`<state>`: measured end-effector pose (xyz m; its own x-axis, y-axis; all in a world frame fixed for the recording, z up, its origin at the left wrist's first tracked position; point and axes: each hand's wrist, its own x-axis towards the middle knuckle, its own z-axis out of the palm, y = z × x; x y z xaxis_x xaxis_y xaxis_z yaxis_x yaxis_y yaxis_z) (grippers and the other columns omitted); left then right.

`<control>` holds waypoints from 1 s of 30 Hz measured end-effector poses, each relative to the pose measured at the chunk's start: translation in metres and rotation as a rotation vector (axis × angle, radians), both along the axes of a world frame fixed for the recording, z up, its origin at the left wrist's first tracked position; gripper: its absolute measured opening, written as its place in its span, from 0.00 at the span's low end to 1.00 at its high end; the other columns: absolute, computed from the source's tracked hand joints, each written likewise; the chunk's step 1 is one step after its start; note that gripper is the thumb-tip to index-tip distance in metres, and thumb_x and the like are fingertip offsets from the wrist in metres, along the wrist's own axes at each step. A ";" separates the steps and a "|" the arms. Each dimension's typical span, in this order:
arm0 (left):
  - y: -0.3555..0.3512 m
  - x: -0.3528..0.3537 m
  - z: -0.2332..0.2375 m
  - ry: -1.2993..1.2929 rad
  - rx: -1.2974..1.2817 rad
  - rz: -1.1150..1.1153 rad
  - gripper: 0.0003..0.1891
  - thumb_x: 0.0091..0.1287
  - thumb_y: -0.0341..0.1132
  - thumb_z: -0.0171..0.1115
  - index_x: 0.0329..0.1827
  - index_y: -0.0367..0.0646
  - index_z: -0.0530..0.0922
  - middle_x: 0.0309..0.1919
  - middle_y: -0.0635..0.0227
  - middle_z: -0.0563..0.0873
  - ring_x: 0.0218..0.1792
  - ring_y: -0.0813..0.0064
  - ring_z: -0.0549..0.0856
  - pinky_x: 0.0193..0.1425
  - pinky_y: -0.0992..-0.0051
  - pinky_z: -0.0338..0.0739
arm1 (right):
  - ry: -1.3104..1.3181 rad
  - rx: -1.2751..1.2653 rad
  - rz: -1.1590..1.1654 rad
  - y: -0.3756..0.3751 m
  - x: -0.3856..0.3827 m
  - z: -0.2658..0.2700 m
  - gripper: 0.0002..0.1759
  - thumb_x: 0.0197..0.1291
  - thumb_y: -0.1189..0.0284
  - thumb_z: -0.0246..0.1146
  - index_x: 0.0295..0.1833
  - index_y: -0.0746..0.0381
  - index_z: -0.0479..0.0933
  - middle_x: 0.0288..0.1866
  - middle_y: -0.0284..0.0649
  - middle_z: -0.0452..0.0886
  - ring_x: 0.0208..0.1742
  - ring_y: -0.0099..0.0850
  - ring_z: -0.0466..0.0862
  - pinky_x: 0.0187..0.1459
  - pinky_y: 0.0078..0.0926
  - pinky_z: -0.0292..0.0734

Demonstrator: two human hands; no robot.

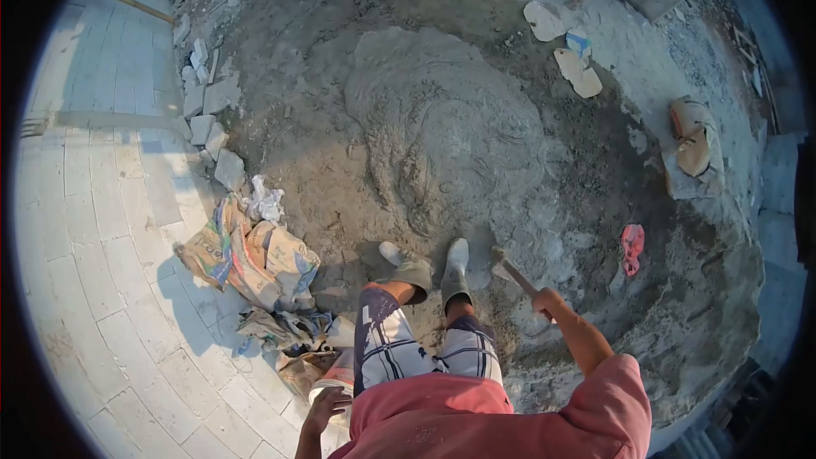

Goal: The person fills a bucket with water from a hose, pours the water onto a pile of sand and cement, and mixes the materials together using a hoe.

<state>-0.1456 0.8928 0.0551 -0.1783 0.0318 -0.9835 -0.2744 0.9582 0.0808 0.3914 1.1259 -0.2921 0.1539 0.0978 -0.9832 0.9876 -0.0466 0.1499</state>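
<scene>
My right hand (pixel 549 303) is closed around the wooden handle of a hoe (pixel 517 276), out to the right of my boots. The hoe's head is down at the edge of the wet grey mortar (pixel 476 132), which spreads in a broad swirled heap in front of my feet. Low at the left, by my hip, my left hand (pixel 328 408) hangs with its fingers slightly apart and nothing visible in it. Just beyond that hand, a bucket (pixel 338 374) overlaps my shorts in this view. My rubber boots (pixel 456 259) stand on the muddy ground at the near side of the mortar.
Crumpled cement bags (pixel 255 251) lie at the left beside a block wall (pixel 110 246). Broken block pieces (pixel 212 127) line the wall's foot. On the right are a red scrap (pixel 631 248) and a torn paper bag (pixel 695 140). Flat pale pieces (pixel 578 73) lie farther back.
</scene>
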 end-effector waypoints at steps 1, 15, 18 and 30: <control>-0.005 0.007 -0.010 0.019 -0.058 0.013 0.21 0.68 0.45 0.52 0.58 0.39 0.72 0.48 0.58 0.83 0.49 0.64 0.83 0.51 0.67 0.75 | -0.027 -0.246 -0.121 0.043 -0.025 0.041 0.08 0.46 0.71 0.65 0.34 0.61 0.82 0.22 0.41 0.80 0.23 0.33 0.80 0.25 0.35 0.73; 0.551 0.056 -0.160 -0.408 0.531 0.061 0.46 0.54 0.74 0.53 0.63 0.45 0.67 0.49 0.53 0.79 0.43 0.66 0.83 0.42 0.62 0.78 | 0.755 0.077 -1.269 0.417 -0.357 0.097 0.07 0.58 0.70 0.57 0.32 0.63 0.72 0.31 0.42 0.81 0.28 0.34 0.79 0.33 0.32 0.78; 0.650 0.033 -0.193 -0.280 0.558 0.077 0.37 0.53 0.69 0.60 0.45 0.40 0.78 0.35 0.56 0.81 0.33 0.67 0.83 0.37 0.64 0.77 | 0.923 0.165 -1.178 0.483 -0.393 0.073 0.11 0.57 0.67 0.58 0.39 0.65 0.72 0.44 0.50 0.81 0.39 0.40 0.81 0.41 0.36 0.79; 0.828 -0.032 -0.474 0.401 0.382 -0.184 0.24 0.51 0.49 0.70 0.38 0.35 0.82 0.31 0.55 0.86 0.37 0.61 0.86 0.43 0.65 0.78 | 1.078 0.374 -0.914 0.814 -0.626 -0.220 0.10 0.59 0.70 0.62 0.34 0.66 0.70 0.22 0.37 0.71 0.21 0.29 0.75 0.24 0.31 0.77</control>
